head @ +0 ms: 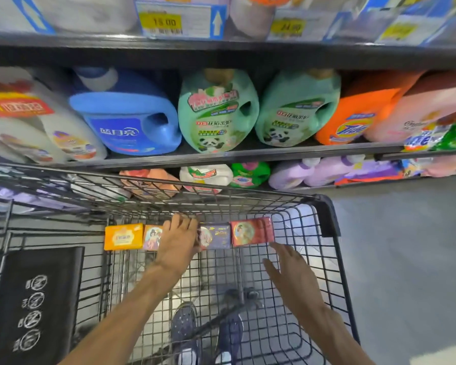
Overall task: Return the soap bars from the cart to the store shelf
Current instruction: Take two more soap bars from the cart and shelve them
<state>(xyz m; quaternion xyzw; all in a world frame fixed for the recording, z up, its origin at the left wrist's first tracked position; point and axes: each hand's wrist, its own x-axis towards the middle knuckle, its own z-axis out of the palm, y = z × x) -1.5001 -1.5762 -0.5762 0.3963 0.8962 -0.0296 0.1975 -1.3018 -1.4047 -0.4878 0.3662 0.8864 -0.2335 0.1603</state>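
Note:
Several boxed soap bars stand in a row at the far end of the wire cart (327,214): an orange one (123,236), a pink one (152,237), a purple one (216,236) and a red one (252,231). My left hand (178,241) lies over the row between the pink and purple bars, fingers spread on top; what it covers is hidden. My right hand (287,270) hovers open just below the red bar, fingers straight, touching nothing.
Store shelves (248,154) face the cart, packed with large detergent jugs: blue (127,122), green (217,111), orange (353,119). Smaller bottles sit on the lowest shelf. A black child-seat flap (34,306) is at the cart's left. Grey floor lies to the right.

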